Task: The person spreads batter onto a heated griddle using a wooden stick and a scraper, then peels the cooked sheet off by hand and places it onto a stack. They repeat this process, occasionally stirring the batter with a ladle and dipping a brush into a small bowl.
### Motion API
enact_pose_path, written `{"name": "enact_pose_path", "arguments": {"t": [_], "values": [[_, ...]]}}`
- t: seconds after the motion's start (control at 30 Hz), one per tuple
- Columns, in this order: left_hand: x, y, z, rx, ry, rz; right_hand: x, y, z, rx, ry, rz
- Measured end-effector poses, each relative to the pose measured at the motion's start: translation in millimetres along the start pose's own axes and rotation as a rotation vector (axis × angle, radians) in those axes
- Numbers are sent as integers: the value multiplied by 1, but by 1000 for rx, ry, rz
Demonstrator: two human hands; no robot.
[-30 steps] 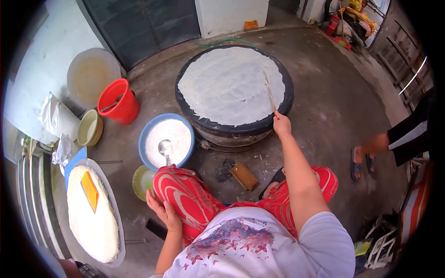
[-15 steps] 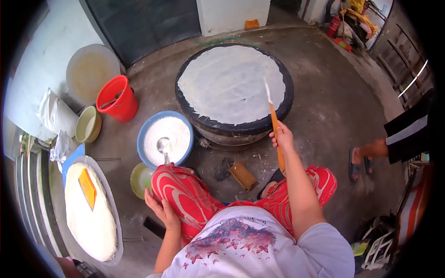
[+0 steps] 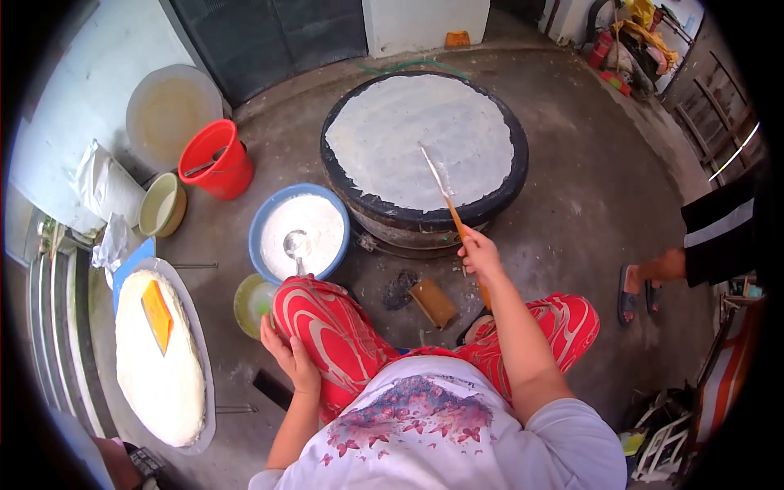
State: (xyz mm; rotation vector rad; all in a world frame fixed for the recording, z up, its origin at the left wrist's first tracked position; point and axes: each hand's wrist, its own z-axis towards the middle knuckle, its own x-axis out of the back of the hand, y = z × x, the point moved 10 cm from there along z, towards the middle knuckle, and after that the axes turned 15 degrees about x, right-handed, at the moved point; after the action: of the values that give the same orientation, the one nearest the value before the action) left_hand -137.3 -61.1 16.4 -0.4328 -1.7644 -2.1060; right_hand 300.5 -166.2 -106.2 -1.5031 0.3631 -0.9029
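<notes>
My right hand (image 3: 482, 256) is wrapped round the wooden handle of a long, thin spatula (image 3: 454, 214). Its pale, batter-smeared blade lies over the wide, thin white sheet of batter (image 3: 392, 122) that covers a large round griddle (image 3: 518, 175) with a black rim. My left hand (image 3: 292, 359) rests against my left knee, fingers stretched out and holding nothing. Beyond that knee stands a blue basin (image 3: 256, 245) of white batter with a metal ladle (image 3: 296, 242) in it. A small green bowl (image 3: 247, 306) sits close to my left fingers.
On the left, a yellow scraper (image 3: 158, 317) lies on a stack of pale round sheets (image 3: 159, 392). A red bucket (image 3: 220, 167) and an olive basin (image 3: 163, 206) stand behind. A brown block (image 3: 433, 303) lies before me. Another person's feet (image 3: 633, 286) are at right.
My right hand has shifted slightly left and down. The spatula's blade has swung left across the batter sheet, toward its middle. My left hand stays at the knee; the view has shifted slightly.
</notes>
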Motion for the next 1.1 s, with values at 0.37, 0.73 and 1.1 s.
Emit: {"name": "enact_pose_path", "arguments": {"t": [0.37, 0.73, 1.1], "values": [[2, -6, 0, 13, 2, -9, 28, -26, 4, 169, 85, -651], [3, -4, -2, -5, -11, -47, 37, 18, -30, 49, 156, -216], [0, 3, -2, -18, -26, -12, -7, -68, -54, -80, 1, 633]]}}
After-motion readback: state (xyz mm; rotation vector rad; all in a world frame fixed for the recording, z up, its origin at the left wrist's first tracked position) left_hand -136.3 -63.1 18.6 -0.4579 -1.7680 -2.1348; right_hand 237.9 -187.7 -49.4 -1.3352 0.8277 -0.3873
